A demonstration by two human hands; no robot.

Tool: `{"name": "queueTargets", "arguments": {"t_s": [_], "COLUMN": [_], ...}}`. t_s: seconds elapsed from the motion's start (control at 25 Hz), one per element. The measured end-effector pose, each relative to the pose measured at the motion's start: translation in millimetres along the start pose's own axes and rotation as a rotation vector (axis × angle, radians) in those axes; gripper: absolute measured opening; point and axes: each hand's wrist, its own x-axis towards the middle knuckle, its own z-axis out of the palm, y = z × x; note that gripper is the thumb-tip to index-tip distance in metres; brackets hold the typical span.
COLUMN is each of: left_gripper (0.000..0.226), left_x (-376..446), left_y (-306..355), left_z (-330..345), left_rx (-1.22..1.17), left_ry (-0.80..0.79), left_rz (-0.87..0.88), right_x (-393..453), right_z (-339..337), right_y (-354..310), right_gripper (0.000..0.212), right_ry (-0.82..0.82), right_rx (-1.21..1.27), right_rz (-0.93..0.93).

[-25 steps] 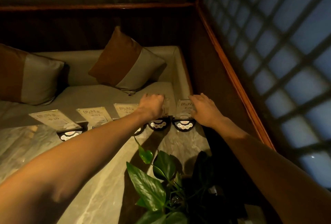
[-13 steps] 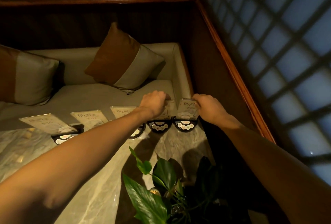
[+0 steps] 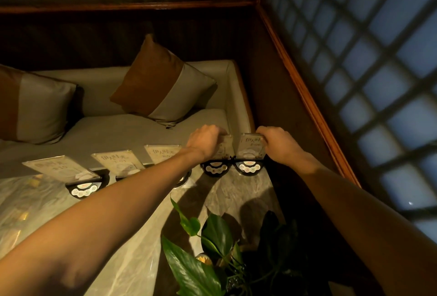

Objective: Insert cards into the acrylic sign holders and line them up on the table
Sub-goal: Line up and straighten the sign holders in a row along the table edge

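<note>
Several acrylic sign holders with cards stand in a row along the far edge of the marble table [image 3: 236, 191], each on a black round base. My right hand [image 3: 275, 145] grips the top right corner of the rightmost holder [image 3: 249, 147]. My left hand [image 3: 205, 142] curls over the top of the holder beside it [image 3: 224, 149], hiding most of its card. Three more holders stand to the left: one [image 3: 163, 153] partly behind my left forearm, one [image 3: 118, 162] in the middle, and the leftmost [image 3: 60, 168].
A leafy green plant [image 3: 212, 248] stands on the near part of the table between my arms. Behind the table is a grey bench seat [image 3: 132, 130] with two brown-and-grey cushions [image 3: 163, 82]. A wooden wall and a lattice window [image 3: 366, 71] close the right side.
Both hands have gone from resting flat near the two right holders to curling around their tops. The two holders now stand more upright, side by side.
</note>
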Motion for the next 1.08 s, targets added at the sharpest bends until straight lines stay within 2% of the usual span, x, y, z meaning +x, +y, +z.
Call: {"name": "queueTargets", "arguments": {"t_s": [0.72,1.08], "left_gripper": [0.030,0.031], "left_x": [9.8,9.5], "left_y": [-6.6,-10.6], "left_z": [12.3,10.0], "left_rx": [-0.167,-0.178], "left_ry": [0.017,-0.031], "left_rz": [-0.017,0.017], "right_x": [5.7,4.9], "right_z": [4.9,7.9], "right_y": [11.3,17.5], "right_gripper": [0.021,0.018], "right_ry": [-0.020,-0.008], "right_rx": [0.159,0.226], "right_rz": [-0.011,-0.064]}}
